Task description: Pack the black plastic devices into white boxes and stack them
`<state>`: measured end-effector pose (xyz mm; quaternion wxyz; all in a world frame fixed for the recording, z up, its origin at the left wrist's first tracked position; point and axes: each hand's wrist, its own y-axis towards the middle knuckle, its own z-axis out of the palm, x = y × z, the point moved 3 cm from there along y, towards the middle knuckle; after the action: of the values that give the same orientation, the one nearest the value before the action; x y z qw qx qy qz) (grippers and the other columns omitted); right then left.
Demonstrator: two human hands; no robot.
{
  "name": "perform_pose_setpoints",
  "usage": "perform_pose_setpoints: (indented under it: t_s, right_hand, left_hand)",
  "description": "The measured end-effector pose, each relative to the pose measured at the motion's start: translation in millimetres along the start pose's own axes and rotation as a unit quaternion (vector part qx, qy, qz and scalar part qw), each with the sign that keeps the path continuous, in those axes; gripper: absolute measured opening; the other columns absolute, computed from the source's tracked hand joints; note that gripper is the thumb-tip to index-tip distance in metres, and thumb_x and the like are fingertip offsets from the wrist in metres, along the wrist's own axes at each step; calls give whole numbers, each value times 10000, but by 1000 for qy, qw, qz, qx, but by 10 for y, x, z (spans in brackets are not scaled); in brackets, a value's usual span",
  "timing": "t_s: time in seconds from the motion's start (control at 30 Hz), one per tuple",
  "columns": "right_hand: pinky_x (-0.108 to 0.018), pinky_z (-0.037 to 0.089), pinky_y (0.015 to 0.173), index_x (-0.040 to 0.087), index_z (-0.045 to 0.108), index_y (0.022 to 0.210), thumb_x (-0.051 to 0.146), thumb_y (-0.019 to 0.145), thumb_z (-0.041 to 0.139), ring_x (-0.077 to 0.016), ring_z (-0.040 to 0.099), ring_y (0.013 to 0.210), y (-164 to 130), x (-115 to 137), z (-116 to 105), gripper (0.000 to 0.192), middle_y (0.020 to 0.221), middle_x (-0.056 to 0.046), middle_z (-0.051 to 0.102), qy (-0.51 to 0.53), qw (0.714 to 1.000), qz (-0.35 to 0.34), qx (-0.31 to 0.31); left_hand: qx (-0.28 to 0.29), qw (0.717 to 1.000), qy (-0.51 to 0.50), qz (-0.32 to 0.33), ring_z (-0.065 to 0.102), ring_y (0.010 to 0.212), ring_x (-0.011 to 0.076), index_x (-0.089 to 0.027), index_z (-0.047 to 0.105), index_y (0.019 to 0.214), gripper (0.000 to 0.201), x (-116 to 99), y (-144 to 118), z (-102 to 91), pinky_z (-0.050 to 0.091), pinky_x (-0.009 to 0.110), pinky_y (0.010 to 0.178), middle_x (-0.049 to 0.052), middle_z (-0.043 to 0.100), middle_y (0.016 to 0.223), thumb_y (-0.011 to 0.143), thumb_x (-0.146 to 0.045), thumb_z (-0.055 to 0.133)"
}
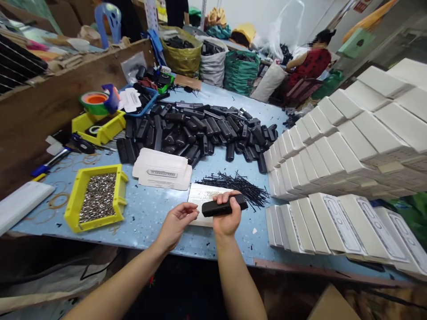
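Note:
My right hand (227,220) is wrapped around a black plastic casing (216,208), long and rounded at its end, with the thumb lying across it. Just left of that end is my left hand (178,222), its thumb and fingertips pinched together; anything between them is too small to make out. Both hands are above a white pad or box (199,193) at the front of the table. Behind it lies a heap of thin black sticks (236,184). A flattened white carton (163,171) with a printed drawing rests to the left.
Farther back is a pile of black casings (200,129). A yellow bin (72,209) of small metal parts stands left, another yellow bin (115,126) behind it. Stacked white boxes (328,153) wall off the right side. A seated person (310,66) is in the background near filled sacks (242,73).

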<state>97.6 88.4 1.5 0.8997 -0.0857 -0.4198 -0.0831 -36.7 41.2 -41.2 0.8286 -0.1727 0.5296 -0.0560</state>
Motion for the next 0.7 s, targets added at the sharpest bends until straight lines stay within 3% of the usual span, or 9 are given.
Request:
perform_pose_setpoints:
  t_s: [0.27,0.4,0.47,0.53,0.6,0.63,0.7]
  right_hand:
    - [-189,451,630,182,298,896,416,683,565,-6,419,562,11,-122,59,414,638,73,351,42,994,46,-93]
    - [-199,443,639,175,320,877,407,709,553,-17,434,557,-8,-145,-56,369,626,67,376,5,996,18,-88]
    - [-218,457,663,164,366,825,406,709,571,-39,484,581,4,-134,-166,338,613,50,421,-74,997,-31,-14]
    - [-225,464,663,149,423,740,393,659,638,-65,529,615,51,-161,-272,334,614,18,490,-194,974,-51,103]
    - [-220,459,631,136,464,694,381,620,681,-78,538,610,146,-238,-381,336,618,-7,531,-282,942,-6,185]
    - [-217,456,618,131,480,718,402,635,673,-74,528,591,211,-272,-439,343,617,-7,535,-293,938,25,185]
    - [-225,467,638,129,491,857,469,709,615,-68,520,581,351,-304,-560,392,645,1,540,-285,950,60,112]
  left_hand:
    - [-1,999,37,31,577,672,89,-178,505,765,341,42,-5,72,456,202,685,-38,617,680,618,-280,795]
    - [4,982,169,88,632,781,172,-198,508,837,282,55,46,-72,499,321,784,24,665,800,725,-367,703]
    - [19,927,338,161,617,999,240,-199,552,1010,282,-87,176,-255,464,407,919,93,669,1037,790,-350,646]
    - [-3,819,521,240,477,1246,302,-180,530,1193,391,-303,372,-490,352,470,1054,157,550,1304,820,-271,607]
    - [-38,705,660,258,380,1327,343,-135,467,1292,496,-500,599,-716,290,505,1084,209,455,1395,813,-190,583]
    - [-43,659,707,251,378,1325,352,-120,450,1307,519,-575,705,-800,288,514,1076,224,449,1393,807,-169,579]
    - [-32,605,761,233,405,1297,354,-118,448,1301,527,-679,869,-893,302,513,1046,225,462,1376,795,-154,590]
